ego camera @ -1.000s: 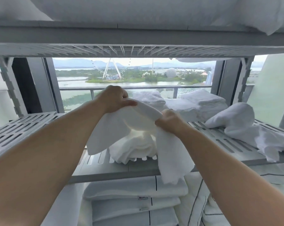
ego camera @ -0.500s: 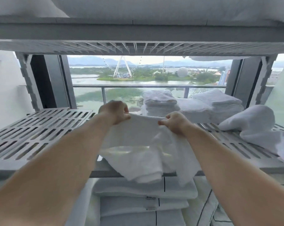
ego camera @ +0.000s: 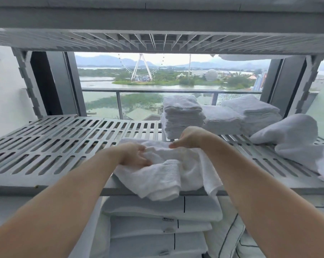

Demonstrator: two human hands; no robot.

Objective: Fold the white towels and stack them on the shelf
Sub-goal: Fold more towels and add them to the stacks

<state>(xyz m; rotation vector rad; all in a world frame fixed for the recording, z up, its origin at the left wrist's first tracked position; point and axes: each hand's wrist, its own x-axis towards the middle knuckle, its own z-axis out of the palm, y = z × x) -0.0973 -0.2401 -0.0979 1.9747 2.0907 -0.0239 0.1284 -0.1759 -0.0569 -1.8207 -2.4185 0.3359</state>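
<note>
crumpled white towel overhanging slatted shelf front edge

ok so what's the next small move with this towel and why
Probably smooth the towel flat with the left hand and right hand before folding: it lies bunched on the shelf, one end hanging over the front edge.
</note>
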